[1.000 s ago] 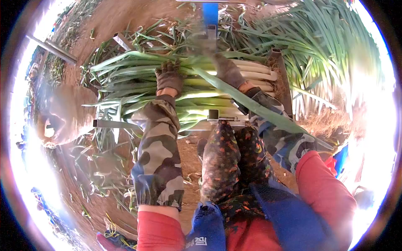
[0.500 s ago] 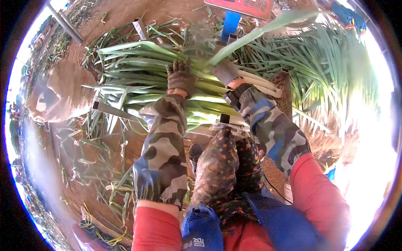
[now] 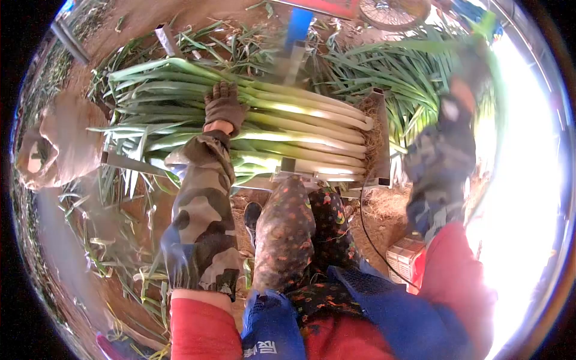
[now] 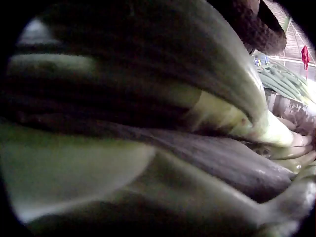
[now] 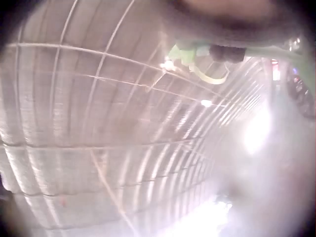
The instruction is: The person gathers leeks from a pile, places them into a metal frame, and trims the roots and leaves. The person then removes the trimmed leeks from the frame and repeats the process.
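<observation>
A thick bundle of leeks (image 3: 300, 111) lies across a metal frame in the head view, green leaves to the left, white stems and roots to the right. My gloved left hand (image 3: 226, 108) rests flat on the leaves, fingers extended. Close-up leek leaves (image 4: 212, 163) fill the left wrist view. Out to the right, over the leek pile, my right hand (image 3: 471, 66) is blurred. It grips a long green leek leaf (image 3: 485, 25); the right wrist view shows pieces of that leaf (image 5: 271, 52) on both sides of a dark gloved finger (image 5: 227, 53).
A large heap of leeks (image 3: 396, 78) lies beyond the frame's end plate (image 3: 383, 135). Metal posts (image 3: 168, 41) stick up around the bundle. A pale sack (image 3: 75, 141) sits at left, a crate (image 3: 405, 258) at lower right with a dark cable beside it. Loose leaves litter the soil.
My right hand has left the bundle and swung far right and up with the long leaf. The left hand stays on the leeks, while the head view has shifted slightly.
</observation>
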Demonstrator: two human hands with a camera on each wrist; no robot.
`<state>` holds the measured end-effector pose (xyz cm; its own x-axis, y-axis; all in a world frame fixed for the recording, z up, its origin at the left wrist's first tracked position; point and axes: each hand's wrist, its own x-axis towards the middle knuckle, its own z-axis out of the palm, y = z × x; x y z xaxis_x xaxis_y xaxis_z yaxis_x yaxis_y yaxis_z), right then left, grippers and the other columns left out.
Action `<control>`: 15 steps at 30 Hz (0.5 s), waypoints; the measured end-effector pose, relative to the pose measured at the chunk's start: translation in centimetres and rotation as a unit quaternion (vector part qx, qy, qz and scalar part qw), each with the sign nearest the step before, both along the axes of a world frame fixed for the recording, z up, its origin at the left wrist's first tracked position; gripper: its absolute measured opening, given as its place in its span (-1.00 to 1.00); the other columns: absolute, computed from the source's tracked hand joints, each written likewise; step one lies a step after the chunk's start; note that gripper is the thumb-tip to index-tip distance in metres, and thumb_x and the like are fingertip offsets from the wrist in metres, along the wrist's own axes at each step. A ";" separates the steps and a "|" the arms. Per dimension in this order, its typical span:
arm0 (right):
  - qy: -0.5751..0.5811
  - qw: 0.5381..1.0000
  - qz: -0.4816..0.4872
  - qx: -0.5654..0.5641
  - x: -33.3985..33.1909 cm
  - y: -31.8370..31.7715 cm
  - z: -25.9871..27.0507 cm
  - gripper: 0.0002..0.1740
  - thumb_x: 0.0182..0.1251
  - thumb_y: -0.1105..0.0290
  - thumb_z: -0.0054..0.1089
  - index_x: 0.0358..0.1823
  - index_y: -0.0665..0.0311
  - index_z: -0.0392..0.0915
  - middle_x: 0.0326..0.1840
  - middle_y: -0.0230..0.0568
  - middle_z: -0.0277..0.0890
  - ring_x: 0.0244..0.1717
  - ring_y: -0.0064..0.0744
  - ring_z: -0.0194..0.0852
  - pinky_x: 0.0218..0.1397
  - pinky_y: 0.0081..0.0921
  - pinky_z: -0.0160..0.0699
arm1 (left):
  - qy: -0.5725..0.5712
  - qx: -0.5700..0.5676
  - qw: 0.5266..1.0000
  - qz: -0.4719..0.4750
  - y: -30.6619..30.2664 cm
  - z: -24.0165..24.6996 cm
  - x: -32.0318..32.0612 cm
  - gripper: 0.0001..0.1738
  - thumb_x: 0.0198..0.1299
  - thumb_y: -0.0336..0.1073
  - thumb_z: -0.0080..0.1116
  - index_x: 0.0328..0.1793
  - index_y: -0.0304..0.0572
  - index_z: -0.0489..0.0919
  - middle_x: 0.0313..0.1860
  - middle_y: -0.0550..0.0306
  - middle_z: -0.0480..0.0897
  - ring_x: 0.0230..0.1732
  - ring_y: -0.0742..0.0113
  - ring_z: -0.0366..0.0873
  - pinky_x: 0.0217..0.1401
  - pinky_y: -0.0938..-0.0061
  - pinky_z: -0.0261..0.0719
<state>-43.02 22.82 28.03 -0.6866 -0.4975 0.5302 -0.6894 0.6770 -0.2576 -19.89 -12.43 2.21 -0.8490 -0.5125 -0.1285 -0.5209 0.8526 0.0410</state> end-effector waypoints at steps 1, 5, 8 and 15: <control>-0.021 0.999 0.023 0.031 -1.2 -1.3 -0.8 -0.61 0.40 0.22 0.09 0.16 0.25 0.55 -0.23 -0.29 0.57 -0.41 -0.55 0.54 -0.29 -0.58 0.55 | -0.007 -0.014 1.000 -0.005 0.0 0.2 -0.1 -0.10 0.28 0.25 -0.12 0.63 0.01 -0.04 0.64 -0.06 -0.10 0.64 -0.01 -0.23 0.61 -0.02 -0.34; -0.146 0.967 0.100 0.182 -4.9 -7.8 -6.0 -0.59 0.34 0.21 0.15 0.15 0.22 0.56 -0.18 -0.26 0.61 -0.37 -0.47 0.60 -0.28 -0.53 0.61 | 0.004 -0.016 1.000 -0.022 -0.3 0.2 0.4 -0.10 0.27 0.25 -0.09 0.62 0.00 -0.01 0.62 -0.06 -0.03 0.63 0.00 -0.18 0.60 -0.02 -0.29; -0.230 0.938 0.140 0.217 -4.3 -8.5 -8.5 -0.57 0.30 0.20 0.19 0.15 0.20 0.57 -0.14 -0.23 0.64 -0.34 -0.41 0.65 -0.27 -0.49 0.66 | 0.011 -0.027 0.999 -0.024 -1.2 -1.5 -0.1 -0.10 0.26 0.23 -0.08 0.62 0.01 -0.01 0.62 -0.02 0.00 0.63 0.01 -0.16 0.60 -0.01 -0.25; -0.165 0.978 0.121 0.031 4.9 7.3 -9.2 -0.71 0.39 0.38 0.08 0.10 0.17 0.58 -0.13 -0.26 0.66 -0.33 -0.41 0.68 -0.26 -0.51 0.73 | -0.043 -0.020 0.999 -0.003 0.0 1.1 0.1 -0.13 0.29 0.22 -0.12 0.60 -0.09 0.04 0.62 -0.03 0.01 0.62 0.00 -0.14 0.62 0.08 -0.25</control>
